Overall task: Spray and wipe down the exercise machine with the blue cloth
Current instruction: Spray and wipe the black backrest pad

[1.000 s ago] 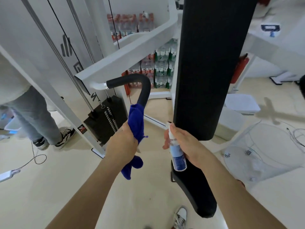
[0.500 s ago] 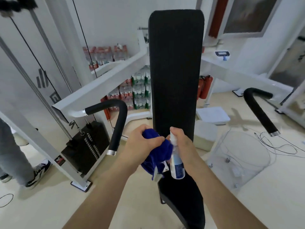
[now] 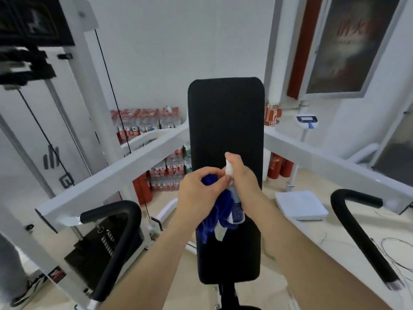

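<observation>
The exercise machine has a tall black back pad (image 3: 225,121) in the centre, white arms and two black curved handles, one at the left (image 3: 118,233) and one at the right (image 3: 362,238). In front of the pad my left hand (image 3: 196,193) grips the bunched blue cloth (image 3: 220,218), which hangs down below it. My right hand (image 3: 243,182) holds a small blue spray bottle (image 3: 237,209) with a white top, upright and pressed against the cloth. Both hands touch each other.
A black weight stack (image 3: 98,249) with cables stands at the lower left. Packs of bottled water (image 3: 165,173) are stacked behind the machine. A white scale (image 3: 299,204) and loose cables (image 3: 393,253) lie on the floor at the right. Another person's leg and shoe (image 3: 15,283) show at the bottom left.
My view has lifted and swung to face the back pad. My left hand has come off the left handle with the cloth and joined the right hand and bottle at the pad.
</observation>
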`<state>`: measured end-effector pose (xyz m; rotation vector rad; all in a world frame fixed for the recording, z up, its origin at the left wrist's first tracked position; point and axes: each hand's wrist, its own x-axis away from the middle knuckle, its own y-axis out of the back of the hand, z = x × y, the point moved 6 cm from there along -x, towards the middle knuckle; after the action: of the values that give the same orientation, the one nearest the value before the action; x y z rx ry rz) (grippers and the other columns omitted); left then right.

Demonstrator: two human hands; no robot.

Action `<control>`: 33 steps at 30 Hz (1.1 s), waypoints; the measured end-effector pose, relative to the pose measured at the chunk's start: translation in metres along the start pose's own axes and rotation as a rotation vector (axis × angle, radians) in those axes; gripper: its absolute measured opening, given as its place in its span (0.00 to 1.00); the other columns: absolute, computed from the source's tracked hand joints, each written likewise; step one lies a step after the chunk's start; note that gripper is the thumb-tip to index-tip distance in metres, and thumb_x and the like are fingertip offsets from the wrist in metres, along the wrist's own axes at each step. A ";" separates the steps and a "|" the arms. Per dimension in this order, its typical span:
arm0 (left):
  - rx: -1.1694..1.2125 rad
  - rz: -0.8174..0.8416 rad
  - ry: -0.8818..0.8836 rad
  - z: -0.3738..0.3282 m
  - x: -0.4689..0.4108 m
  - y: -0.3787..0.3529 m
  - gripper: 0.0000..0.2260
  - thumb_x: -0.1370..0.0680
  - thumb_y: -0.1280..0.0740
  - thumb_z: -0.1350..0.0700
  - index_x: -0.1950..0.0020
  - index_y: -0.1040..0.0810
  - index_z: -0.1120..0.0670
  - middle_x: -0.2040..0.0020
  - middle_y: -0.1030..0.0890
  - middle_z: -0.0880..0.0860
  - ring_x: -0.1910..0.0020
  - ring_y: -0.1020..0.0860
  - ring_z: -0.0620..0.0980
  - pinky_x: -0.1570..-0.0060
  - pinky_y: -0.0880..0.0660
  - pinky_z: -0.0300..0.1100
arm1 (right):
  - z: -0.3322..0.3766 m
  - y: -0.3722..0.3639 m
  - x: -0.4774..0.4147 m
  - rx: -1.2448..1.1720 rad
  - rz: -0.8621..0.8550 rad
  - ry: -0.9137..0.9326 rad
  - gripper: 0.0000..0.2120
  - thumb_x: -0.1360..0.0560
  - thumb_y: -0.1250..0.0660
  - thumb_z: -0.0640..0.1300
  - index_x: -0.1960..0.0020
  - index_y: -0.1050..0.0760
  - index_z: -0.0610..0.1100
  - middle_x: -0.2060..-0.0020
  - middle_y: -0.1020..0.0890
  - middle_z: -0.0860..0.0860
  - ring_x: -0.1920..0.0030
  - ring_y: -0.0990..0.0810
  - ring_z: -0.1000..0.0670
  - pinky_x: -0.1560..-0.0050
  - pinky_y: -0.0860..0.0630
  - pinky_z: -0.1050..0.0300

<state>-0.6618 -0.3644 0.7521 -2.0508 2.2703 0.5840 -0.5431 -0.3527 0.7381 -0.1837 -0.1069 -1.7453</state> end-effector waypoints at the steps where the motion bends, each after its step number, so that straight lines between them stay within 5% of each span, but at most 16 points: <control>1: -0.012 -0.020 -0.001 -0.001 -0.012 0.000 0.02 0.26 0.28 0.53 0.55 0.16 0.47 0.62 0.16 0.43 0.63 0.18 0.40 0.61 0.20 0.35 | 0.007 -0.002 -0.010 0.004 0.011 -0.006 0.23 0.23 0.41 0.59 0.64 0.22 0.42 0.69 0.22 0.46 0.67 0.23 0.48 0.63 0.28 0.55; 10: 0.035 -0.110 -0.034 -0.021 -0.144 0.027 0.03 0.25 0.29 0.52 0.56 0.16 0.44 0.61 0.16 0.43 0.60 0.18 0.40 0.58 0.20 0.37 | 0.098 -0.032 -0.116 0.060 0.063 0.110 0.23 0.23 0.41 0.59 0.57 0.22 0.39 0.61 0.20 0.44 0.61 0.22 0.47 0.60 0.27 0.54; 17: 0.240 -0.080 0.065 -0.010 -0.208 0.063 0.04 0.25 0.29 0.56 0.56 0.16 0.47 0.60 0.15 0.50 0.61 0.16 0.49 0.64 0.21 0.38 | 0.136 -0.060 -0.177 0.080 -0.031 0.252 0.21 0.23 0.42 0.54 0.68 0.28 0.41 0.72 0.25 0.47 0.69 0.27 0.48 0.64 0.30 0.55; 22: 0.216 -0.154 0.217 0.025 -0.234 0.065 0.05 0.24 0.32 0.52 0.58 0.18 0.44 0.54 0.17 0.50 0.54 0.18 0.52 0.50 0.20 0.52 | 0.118 -0.058 -0.205 -0.024 -0.004 0.159 0.24 0.24 0.41 0.55 0.73 0.30 0.42 0.78 0.30 0.47 0.79 0.31 0.51 0.74 0.32 0.59; 26: 0.427 -0.052 0.306 0.037 -0.243 0.060 0.15 0.26 0.38 0.65 0.47 0.22 0.49 0.47 0.22 0.59 0.53 0.21 0.59 0.58 0.23 0.50 | 0.118 -0.043 -0.215 -0.040 -0.001 0.161 0.23 0.23 0.41 0.55 0.70 0.29 0.42 0.78 0.29 0.47 0.78 0.30 0.50 0.72 0.31 0.57; 30: 0.576 0.049 0.188 0.015 -0.259 0.061 0.23 0.28 0.40 0.73 0.40 0.25 0.53 0.49 0.19 0.58 0.59 0.19 0.55 0.65 0.23 0.46 | 0.121 -0.043 -0.210 0.266 0.227 0.136 0.25 0.24 0.42 0.65 0.50 0.21 0.45 0.71 0.19 0.47 0.72 0.21 0.50 0.69 0.24 0.57; 33: 0.328 0.144 0.019 -0.010 -0.273 0.056 0.21 0.25 0.36 0.70 0.39 0.24 0.47 0.46 0.17 0.50 0.51 0.17 0.51 0.54 0.20 0.48 | 0.127 -0.044 -0.203 0.154 0.295 0.175 0.13 0.25 0.31 0.53 0.58 0.19 0.44 0.68 0.16 0.48 0.68 0.19 0.50 0.67 0.23 0.58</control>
<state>-0.6777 -0.1030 0.8485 -1.7588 2.3499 0.1791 -0.5429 -0.1259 0.8272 0.0642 -0.0822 -1.4450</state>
